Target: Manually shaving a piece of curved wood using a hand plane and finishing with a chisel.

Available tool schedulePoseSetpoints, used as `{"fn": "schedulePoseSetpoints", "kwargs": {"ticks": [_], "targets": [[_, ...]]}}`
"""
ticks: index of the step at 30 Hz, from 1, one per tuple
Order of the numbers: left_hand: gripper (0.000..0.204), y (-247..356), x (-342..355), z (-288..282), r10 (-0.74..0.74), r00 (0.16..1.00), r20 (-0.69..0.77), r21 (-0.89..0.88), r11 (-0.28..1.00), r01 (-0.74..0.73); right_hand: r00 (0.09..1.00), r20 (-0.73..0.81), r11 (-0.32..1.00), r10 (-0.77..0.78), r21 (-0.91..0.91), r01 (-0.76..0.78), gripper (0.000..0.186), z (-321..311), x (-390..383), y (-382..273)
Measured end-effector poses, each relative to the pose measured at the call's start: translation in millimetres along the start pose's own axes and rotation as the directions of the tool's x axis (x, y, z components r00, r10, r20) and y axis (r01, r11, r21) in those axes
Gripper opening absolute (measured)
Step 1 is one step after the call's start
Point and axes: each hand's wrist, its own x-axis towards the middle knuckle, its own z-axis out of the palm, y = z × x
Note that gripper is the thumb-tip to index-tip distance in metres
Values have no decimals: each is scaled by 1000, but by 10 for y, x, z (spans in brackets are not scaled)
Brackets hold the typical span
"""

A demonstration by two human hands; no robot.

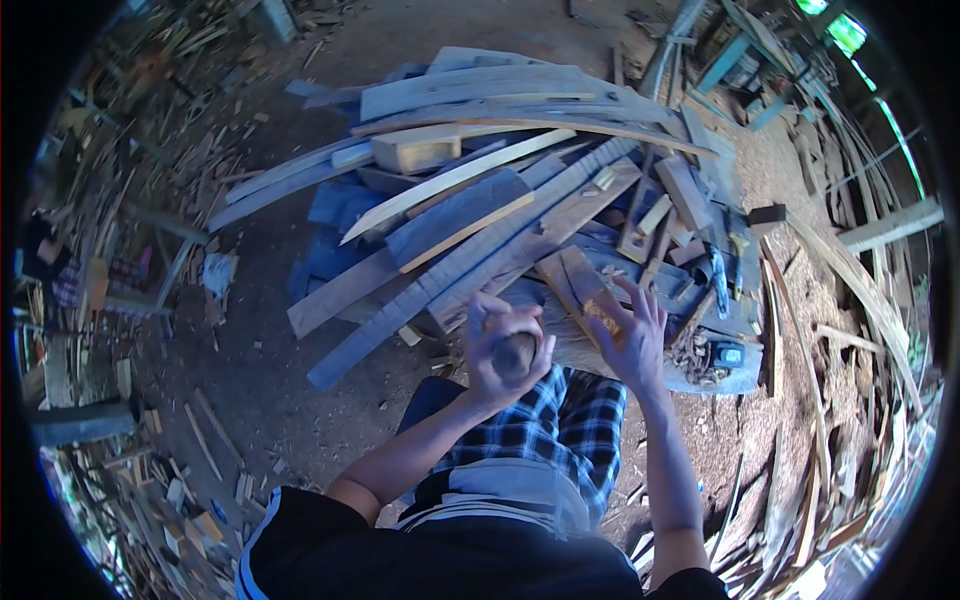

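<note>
One brown round-ended piece (516, 354): just below the frame's centre, seemingly wooden; likely stiff and sturdy, best held around its sides.
Left hand (488, 350): fingers wrapped around that piece.
Right hand (636, 338): right of centre, fingers loosely spread beside a short plank (572, 277); contact unclear.
Board pile (460, 215): upper centre, on the counter (738, 381).

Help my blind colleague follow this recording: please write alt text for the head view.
A person's left hand grips a round-ended brown object; the right hand curves beside a wooden block with a pale patch, contact unclear. Planks and offcuts lie piled across the work surface ahead, with wood scraps scattered around on the ground.
</note>
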Motion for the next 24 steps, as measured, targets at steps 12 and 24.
{"fn": "schedulePoseSetpoints", "kwargs": {"ticks": [12,24], "targets": [[18,32,-383,68,41,986,161,-272,962,4,776,327,801,-539,-87,593,67,950,2015,-865],[17,3,-436,-41,27,984,179,-290,957,27,910,279,906,-306,-209,369,73,-100,1467,-729]]}}
